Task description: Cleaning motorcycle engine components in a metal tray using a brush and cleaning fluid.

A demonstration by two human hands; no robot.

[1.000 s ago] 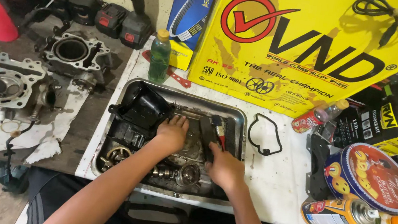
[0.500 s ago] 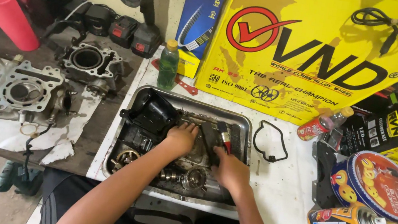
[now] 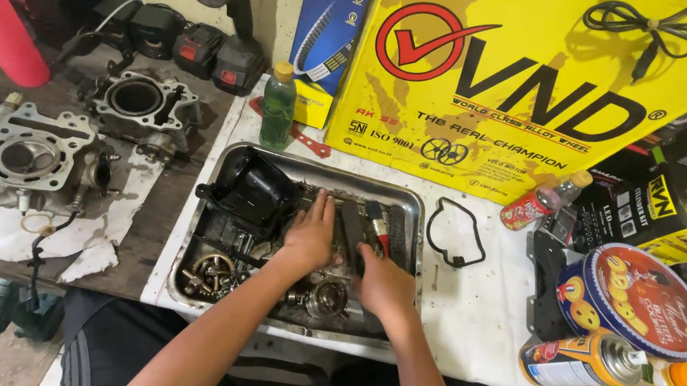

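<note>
Left hand (image 3: pixel 312 235) flat, fingers apart, pressed on dark engine part (image 3: pixel 350 227) at centre of metal tray (image 3: pixel 224 171). Right hand (image 3: pixel 383 281) at five o'clock of it, curled; grip not discernible. Part's long axis twelve-to-six. Left nearer.

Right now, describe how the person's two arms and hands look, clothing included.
Both forearms are bare, with no sleeves in view. The left hand and the right hand wear no gloves, and no rings, watch or wristband show. Below the arms, dark clothing with pale stripes covers the lap.
</note>
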